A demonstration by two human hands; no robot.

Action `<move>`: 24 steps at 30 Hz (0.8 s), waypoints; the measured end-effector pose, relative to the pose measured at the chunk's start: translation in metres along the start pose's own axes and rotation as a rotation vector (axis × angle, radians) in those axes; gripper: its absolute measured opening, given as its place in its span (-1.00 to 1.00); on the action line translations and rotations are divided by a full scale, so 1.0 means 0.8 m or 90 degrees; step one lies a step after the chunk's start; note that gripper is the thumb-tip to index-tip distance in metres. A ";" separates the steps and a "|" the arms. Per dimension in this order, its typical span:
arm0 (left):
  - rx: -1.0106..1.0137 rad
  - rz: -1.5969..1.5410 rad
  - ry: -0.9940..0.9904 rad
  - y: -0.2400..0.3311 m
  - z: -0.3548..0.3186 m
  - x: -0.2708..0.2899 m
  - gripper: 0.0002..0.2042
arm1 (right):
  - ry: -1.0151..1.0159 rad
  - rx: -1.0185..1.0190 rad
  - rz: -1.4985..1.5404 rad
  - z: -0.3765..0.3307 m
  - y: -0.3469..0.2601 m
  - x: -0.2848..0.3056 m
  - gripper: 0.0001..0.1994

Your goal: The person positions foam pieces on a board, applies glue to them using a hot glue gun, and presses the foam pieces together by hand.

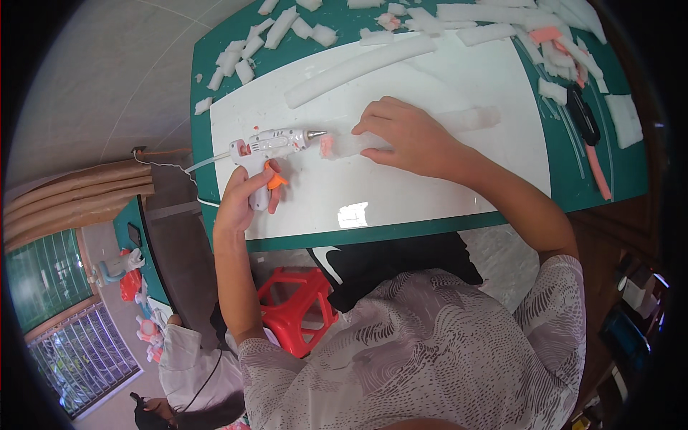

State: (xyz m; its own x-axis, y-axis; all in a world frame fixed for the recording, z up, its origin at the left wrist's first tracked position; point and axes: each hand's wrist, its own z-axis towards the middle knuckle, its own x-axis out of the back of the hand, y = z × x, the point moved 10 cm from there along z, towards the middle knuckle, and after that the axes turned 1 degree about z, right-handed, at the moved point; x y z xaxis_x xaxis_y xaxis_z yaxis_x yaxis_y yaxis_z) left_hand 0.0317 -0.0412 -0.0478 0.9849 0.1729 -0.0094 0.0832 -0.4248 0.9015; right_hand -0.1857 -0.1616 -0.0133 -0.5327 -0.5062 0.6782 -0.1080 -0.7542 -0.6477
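Note:
My left hand (pixel 241 192) is wrapped round the handle of a white hot glue gun (pixel 274 142) with an orange trigger. A clear glue stick (pixel 210 162) sticks out of the gun's back end. Its metal nozzle points right, close to a small pink piece (pixel 327 147) at the left end of a white, translucent foam strip (pixel 469 120). That strip lies flat on a white board (pixel 430 190). Over the strip, my right hand (pixel 416 140) grips it with thumb and fingers curled; the fingertips partly hide it.
A longer foam strip (pixel 362 69) lies behind my hands. Foam scraps (pixel 282 27) line the green table's (pixel 301 238) far edge. At the right are a black-handled tool (pixel 583 115) and clear glue sticks (pixel 571 143). A red stool (pixel 294 308) stands below; another person (pixel 197 365) is at lower left.

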 end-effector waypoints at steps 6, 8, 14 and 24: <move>0.006 0.041 0.002 0.001 0.000 -0.007 -0.76 | -0.003 -0.003 -0.001 0.000 0.001 -0.001 -0.73; 0.008 0.044 0.009 0.002 -0.002 -0.006 -0.78 | -0.002 -0.002 -0.006 0.000 0.001 -0.001 -0.73; 0.001 0.068 0.031 0.001 -0.008 -0.004 -0.75 | -0.002 -0.001 -0.007 0.000 0.001 -0.002 -0.74; 0.007 0.078 0.026 -0.003 -0.013 0.002 -0.76 | -0.012 -0.007 -0.008 0.001 0.000 -0.001 -0.74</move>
State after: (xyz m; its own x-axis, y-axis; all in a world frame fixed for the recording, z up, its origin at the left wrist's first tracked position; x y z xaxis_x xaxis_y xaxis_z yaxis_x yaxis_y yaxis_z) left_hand 0.0318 -0.0306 -0.0451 0.9806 0.1557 0.1187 -0.0356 -0.4545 0.8901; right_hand -0.1841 -0.1616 -0.0138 -0.5152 -0.5045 0.6928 -0.1237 -0.7561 -0.6426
